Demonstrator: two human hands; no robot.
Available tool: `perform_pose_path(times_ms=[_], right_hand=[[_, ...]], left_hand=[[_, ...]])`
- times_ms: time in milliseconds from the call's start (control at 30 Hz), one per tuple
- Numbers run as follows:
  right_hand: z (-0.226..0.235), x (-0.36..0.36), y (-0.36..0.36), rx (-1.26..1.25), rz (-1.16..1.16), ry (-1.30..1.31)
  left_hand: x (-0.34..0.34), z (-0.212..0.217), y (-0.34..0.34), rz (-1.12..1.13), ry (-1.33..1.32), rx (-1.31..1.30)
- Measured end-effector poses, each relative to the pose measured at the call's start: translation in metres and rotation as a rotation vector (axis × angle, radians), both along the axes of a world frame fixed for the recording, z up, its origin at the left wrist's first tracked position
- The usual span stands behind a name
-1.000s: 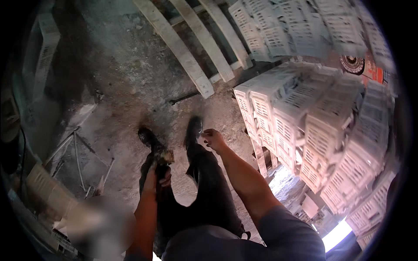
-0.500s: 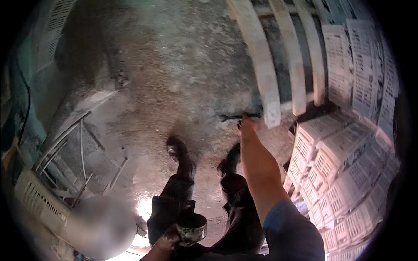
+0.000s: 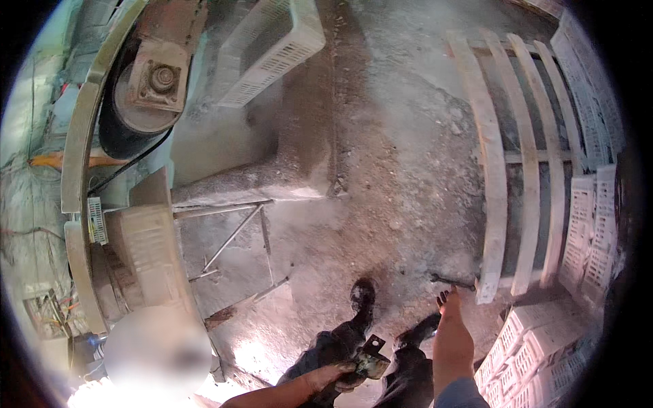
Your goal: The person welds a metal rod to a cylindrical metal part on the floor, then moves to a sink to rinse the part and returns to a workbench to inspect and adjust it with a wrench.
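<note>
My left hand [image 3: 338, 376] is closed round a small dark, scuffed metal piece [image 3: 373, 364] held in front of my legs. A tab with a hole stands up from that piece. My right hand [image 3: 447, 300] reaches low over the floor, fingers apart and holding nothing. Just beyond its fingertips a dark wrench [image 3: 452, 281] lies on the concrete, one end close to the wooden pallet [image 3: 491, 224].
White slatted crates [image 3: 537, 333] are stacked at the right, beside the pallet. To the left are a metal-rod frame [image 3: 231, 238], a concrete ledge [image 3: 272, 183], a tilted crate [image 3: 299, 41] and a machine with a round bearing housing [image 3: 160, 78].
My view has swung left, bringing in the machine. My right hand was on the wrench and is now off it. The piece in my left hand has turned, showing its holed tab.
</note>
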State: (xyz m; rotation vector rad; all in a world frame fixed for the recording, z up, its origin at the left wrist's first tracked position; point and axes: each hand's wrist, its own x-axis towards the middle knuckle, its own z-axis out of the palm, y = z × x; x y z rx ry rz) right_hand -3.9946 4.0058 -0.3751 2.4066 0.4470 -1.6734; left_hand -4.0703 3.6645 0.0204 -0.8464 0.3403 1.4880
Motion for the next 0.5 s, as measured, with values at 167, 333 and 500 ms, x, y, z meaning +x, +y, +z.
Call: perform_pose_path(times_ms=[167,333,500], right_hand=[[-0.02,-0.021,0.001,0.106,-0.158,-0.033],[-0.04,-0.022,-0.001,0.199,-0.209,-0.002],[-0.04,0.057,0.014,0.046,-0.22,0.36]], left_hand=[[0.035,-0.016,-0.019,-0.013,0.05,-0.156],[0.029,-0.001,0.005,-0.076,0.013,-0.267],[0.005,-0.022,-0.002,-0.157,0.115,-0.039]])
